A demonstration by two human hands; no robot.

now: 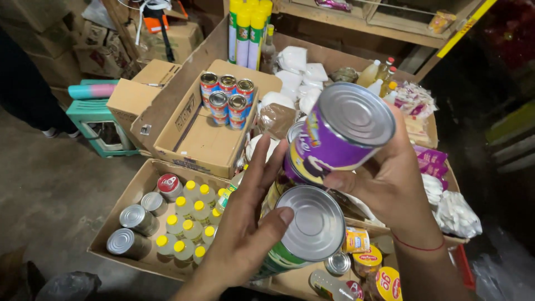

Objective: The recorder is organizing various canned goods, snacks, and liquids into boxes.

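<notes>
My right hand [393, 187] holds up a purple-labelled tin can [340, 134], tilted so its silver end faces me. My left hand [245, 228] grips a second tin can [309, 226] with a green and white label, thumb laid across its silver lid, fingers spread upward. Both cans are in the middle of the view, above cardboard boxes of goods. A red thread is tied round my right wrist.
A flat box [120, 214] at lower left holds several tins and yellow-capped bottles. Behind it an open carton [200, 142] holds several red-labelled cans. White bags [292, 61], tall spray cans [248, 33], oil bottles [379, 72] and packets lie beyond. A teal stool [100, 120] stands left.
</notes>
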